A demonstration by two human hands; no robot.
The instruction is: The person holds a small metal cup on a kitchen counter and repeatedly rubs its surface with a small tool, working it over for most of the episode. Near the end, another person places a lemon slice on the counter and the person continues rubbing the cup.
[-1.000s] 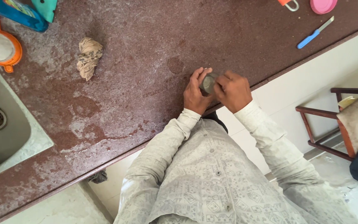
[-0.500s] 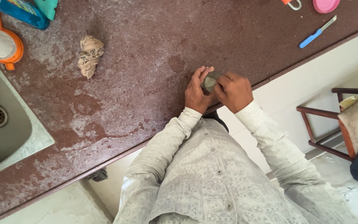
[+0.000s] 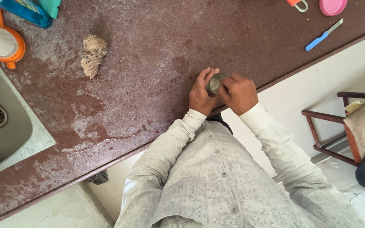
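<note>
Left hand – fingers curled round small metal cup, wrist bent inward | Right hand – fingers closed over cup's other side, knuckles up | Cup held between both hands above reddish countertop near front edge.

I see one small round object, grey and metallic-looking, shaped like a short cylinder or little cup. It sits at the near edge of the reddish-brown speckled desk, roughly midway along the stretch of that edge I can see. My left hand cups it from one side and my right hand covers it from the other, so only a sliver shows between the fingers. I cannot tell whether it rests on the desk or is lifted.
</note>
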